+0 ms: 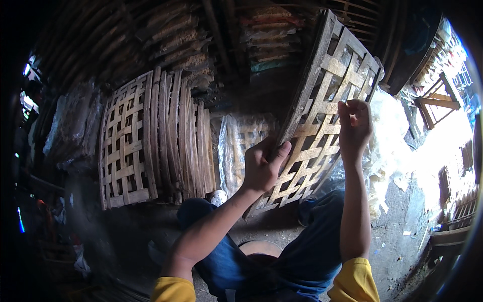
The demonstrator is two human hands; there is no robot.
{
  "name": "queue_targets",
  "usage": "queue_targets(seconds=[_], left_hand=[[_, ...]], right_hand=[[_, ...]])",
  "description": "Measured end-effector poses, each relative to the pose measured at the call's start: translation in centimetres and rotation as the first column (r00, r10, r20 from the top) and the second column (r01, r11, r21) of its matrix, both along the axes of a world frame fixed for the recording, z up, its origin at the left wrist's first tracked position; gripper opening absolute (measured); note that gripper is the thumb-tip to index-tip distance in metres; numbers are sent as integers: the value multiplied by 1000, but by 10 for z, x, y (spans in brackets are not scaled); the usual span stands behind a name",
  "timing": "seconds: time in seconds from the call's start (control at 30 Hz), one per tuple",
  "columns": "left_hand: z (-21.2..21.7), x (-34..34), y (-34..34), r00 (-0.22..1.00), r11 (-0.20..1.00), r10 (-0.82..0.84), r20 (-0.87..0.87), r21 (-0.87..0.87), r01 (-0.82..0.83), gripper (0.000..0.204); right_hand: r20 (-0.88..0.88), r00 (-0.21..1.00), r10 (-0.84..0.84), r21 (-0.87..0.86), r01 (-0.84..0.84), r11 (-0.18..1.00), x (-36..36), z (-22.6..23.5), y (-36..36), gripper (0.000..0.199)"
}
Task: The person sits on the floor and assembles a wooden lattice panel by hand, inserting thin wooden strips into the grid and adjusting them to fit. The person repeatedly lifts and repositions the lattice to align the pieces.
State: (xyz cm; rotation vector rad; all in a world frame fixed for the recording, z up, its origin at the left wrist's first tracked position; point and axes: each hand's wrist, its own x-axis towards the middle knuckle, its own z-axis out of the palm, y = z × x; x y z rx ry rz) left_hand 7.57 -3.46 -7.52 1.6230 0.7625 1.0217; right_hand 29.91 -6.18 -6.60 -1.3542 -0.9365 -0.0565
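A framed panel of woven bamboo strips (308, 130) stands tilted in front of me, its lower end down by my feet. Around the dark wooden rail on its left side, my left hand (262, 167) is closed, thumb toward the weave. My right hand (356, 128) is raised in front of the panel's right part, fingers curled in toward the thumb. Whatever those fingers pinch, if anything, is too small to make out.
At the left, several similar woven panels (173, 133) stand packed upright. Clear plastic sheeting (390, 146) is heaped to the right of the held panel. Between my knees is a round seat (259, 247). A wooden frame (438, 100) leans at the far right.
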Motion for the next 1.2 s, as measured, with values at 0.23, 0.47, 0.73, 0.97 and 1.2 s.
queue_targets(seconds=[0.23,0.47,0.73,0.97,1.2], left_hand=[[-15,2,3,1000,999,15,8,-33,-15,33],[-9,1,1,1000,999,-28,-6,18,28,32],[-17,-6,10,999,999,-42,7,-12,42,35],[-5,-4,9,999,997,-7,-43,72,10,36],[-18,1,5,964,993,20,-266,117,12,34]], right_hand=[[414,910,27,60,-57,997,-34,16,-5,32],[-30,998,50,125,-46,991,-35,10,9,16],[22,998,-51,112,48,993,-14,4,2,13],[-17,995,95,83,-93,992,-17,9,-3,16],[-599,696,395,228,-325,918,-18,17,-4,23]])
